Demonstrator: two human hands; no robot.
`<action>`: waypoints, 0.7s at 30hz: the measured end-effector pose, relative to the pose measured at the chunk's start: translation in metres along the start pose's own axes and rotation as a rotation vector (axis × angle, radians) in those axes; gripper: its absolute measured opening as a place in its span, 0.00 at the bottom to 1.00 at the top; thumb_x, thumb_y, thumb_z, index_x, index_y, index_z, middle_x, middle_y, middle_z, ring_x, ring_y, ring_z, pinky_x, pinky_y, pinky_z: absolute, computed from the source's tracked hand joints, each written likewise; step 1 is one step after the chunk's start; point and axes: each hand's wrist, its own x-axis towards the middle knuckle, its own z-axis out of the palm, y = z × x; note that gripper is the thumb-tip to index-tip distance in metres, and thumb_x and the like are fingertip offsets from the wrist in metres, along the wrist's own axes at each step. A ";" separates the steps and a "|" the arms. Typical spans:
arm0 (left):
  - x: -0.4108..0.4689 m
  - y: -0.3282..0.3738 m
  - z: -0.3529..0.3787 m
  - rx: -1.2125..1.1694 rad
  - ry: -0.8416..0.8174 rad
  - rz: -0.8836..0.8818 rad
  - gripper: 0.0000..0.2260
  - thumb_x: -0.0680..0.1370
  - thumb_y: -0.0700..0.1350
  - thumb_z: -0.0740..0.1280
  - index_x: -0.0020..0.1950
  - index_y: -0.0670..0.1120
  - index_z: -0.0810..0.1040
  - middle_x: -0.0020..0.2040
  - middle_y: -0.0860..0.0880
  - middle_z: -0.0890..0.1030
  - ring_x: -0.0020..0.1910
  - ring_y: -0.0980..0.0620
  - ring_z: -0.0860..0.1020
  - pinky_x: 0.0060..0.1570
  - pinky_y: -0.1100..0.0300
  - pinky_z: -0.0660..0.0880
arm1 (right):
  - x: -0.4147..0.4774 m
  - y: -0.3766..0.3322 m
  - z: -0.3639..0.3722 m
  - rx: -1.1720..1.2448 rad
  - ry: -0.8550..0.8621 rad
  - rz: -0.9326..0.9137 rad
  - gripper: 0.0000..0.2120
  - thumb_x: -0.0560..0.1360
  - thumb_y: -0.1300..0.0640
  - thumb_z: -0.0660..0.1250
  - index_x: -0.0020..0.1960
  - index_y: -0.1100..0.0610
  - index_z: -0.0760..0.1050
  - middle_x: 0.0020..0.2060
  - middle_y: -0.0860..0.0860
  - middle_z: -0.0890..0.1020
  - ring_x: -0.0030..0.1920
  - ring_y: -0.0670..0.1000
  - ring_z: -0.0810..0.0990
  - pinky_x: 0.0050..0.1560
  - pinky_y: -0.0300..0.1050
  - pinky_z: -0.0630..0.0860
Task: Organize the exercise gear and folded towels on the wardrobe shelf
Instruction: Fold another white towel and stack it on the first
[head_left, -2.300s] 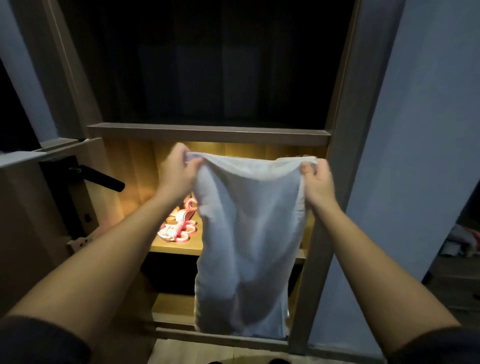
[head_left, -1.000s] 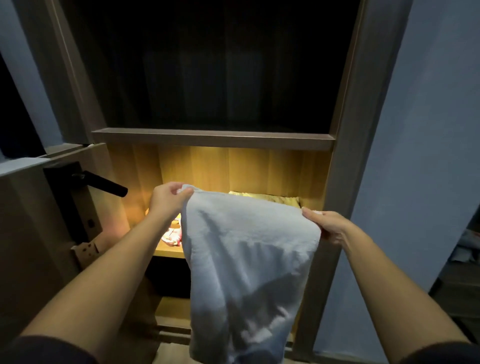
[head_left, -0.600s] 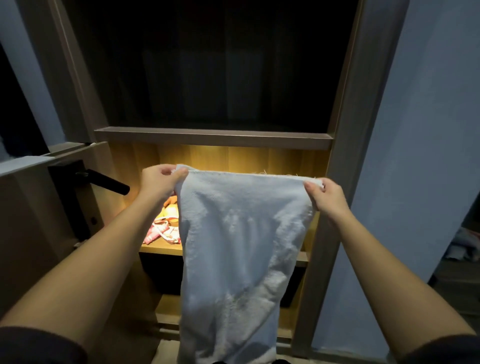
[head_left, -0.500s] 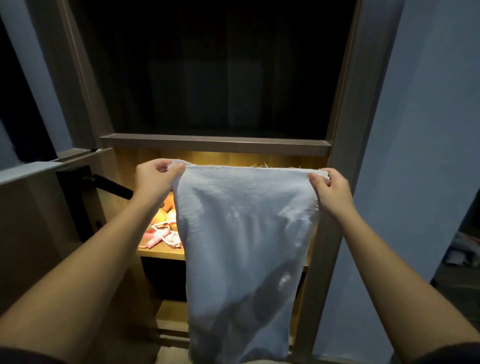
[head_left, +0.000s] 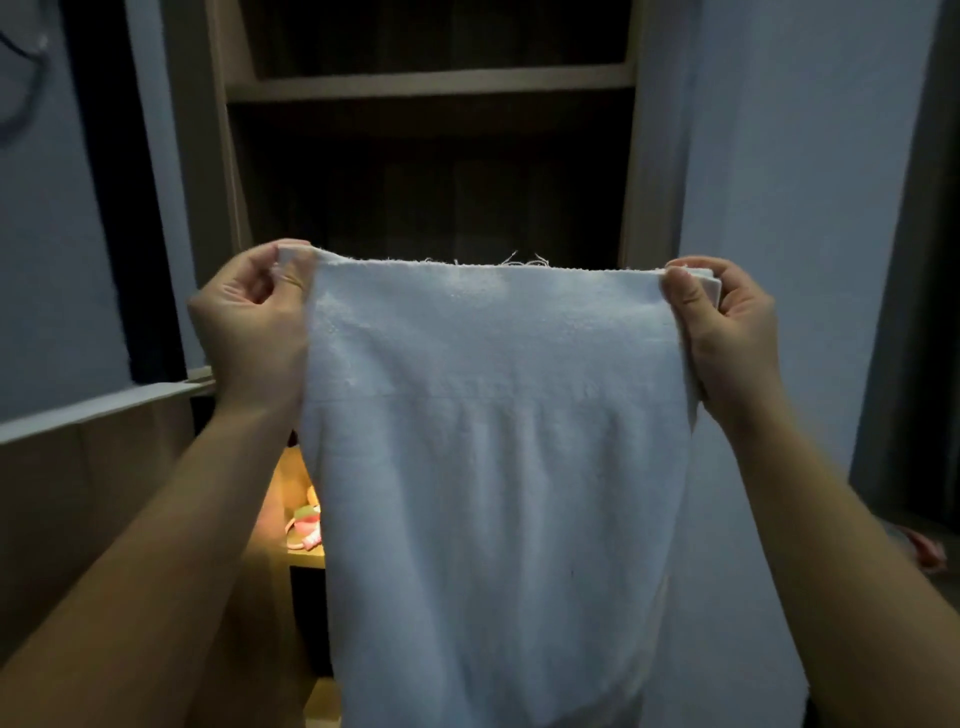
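Pinching the top corners of the white terry-cloth towel (head_left: 493, 467), my left hand (head_left: 254, 332) and right hand (head_left: 727, 332) hold it stretched wide, hanging down in front of the dark wooden wardrobe (head_left: 436, 83). On the head view, I see pink exercise gear (head_left: 306, 527) lying on the lit wooden shelf (head_left: 305, 559), low left, partly behind the towel's left edge.

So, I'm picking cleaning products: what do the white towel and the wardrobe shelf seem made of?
The towel looks like cotton terry: matte, nubby pile, loose threads along its top edge. The wardrobe shelf seems wood or wood-look board, smooth and matte; dim light leaves that open.
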 end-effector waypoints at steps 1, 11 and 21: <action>-0.002 0.013 -0.005 -0.006 -0.009 -0.005 0.08 0.78 0.48 0.70 0.51 0.44 0.83 0.43 0.51 0.84 0.42 0.58 0.80 0.43 0.61 0.78 | -0.002 -0.011 -0.003 0.029 -0.020 0.025 0.05 0.72 0.43 0.71 0.43 0.44 0.81 0.39 0.43 0.83 0.39 0.41 0.79 0.38 0.35 0.76; -0.131 -0.018 -0.079 0.181 -0.232 -0.444 0.06 0.79 0.42 0.67 0.52 0.41 0.82 0.43 0.48 0.83 0.39 0.58 0.80 0.37 0.69 0.76 | -0.137 0.062 -0.034 -0.109 -0.209 0.532 0.08 0.76 0.52 0.71 0.44 0.56 0.83 0.37 0.46 0.85 0.36 0.42 0.81 0.34 0.35 0.76; -0.294 -0.187 -0.138 0.582 -0.301 -1.342 0.13 0.80 0.51 0.67 0.56 0.42 0.78 0.51 0.42 0.81 0.46 0.46 0.79 0.49 0.55 0.75 | -0.319 0.196 -0.047 -0.411 -0.262 1.462 0.22 0.77 0.51 0.70 0.61 0.68 0.75 0.52 0.61 0.82 0.49 0.61 0.81 0.49 0.53 0.77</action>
